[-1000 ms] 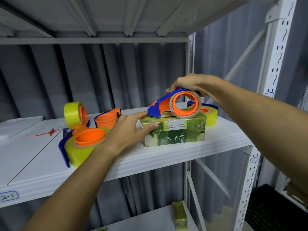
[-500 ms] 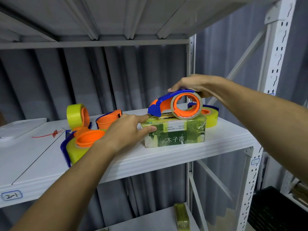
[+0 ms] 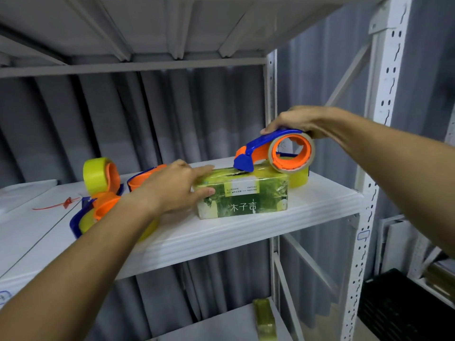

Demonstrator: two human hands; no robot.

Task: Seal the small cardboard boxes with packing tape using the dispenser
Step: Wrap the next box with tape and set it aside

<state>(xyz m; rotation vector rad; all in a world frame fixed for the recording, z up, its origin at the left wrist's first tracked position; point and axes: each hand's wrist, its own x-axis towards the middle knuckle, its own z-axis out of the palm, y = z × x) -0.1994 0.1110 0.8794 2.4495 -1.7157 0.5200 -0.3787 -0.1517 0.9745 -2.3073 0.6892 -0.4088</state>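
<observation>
The fingers of the right hand [image 3: 299,120] are curled over the back of the tape dispenser [image 3: 275,150] and grip it from above. Its blue nose touches the top of the box [image 3: 243,195], about in the middle of the lid. A second ago the nose stood at the left end of the top, close to the left fingertips; since then it has travelled to the right along the lid. I judge from this that a strip of tape is being laid along the seam and that about half of the run is done, though the clear tape itself is hard to see.

The left hand [image 3: 176,187] has straight fingers: the index lies on the left top edge, the thumb presses the front face. It has kept this place and steadies the box.

The box stands near the front edge of the white shelf [image 3: 246,232]. To the left lie other dispensers with yellow rolls [image 3: 98,174]. A red strip [image 3: 57,204] lies farther left.
</observation>
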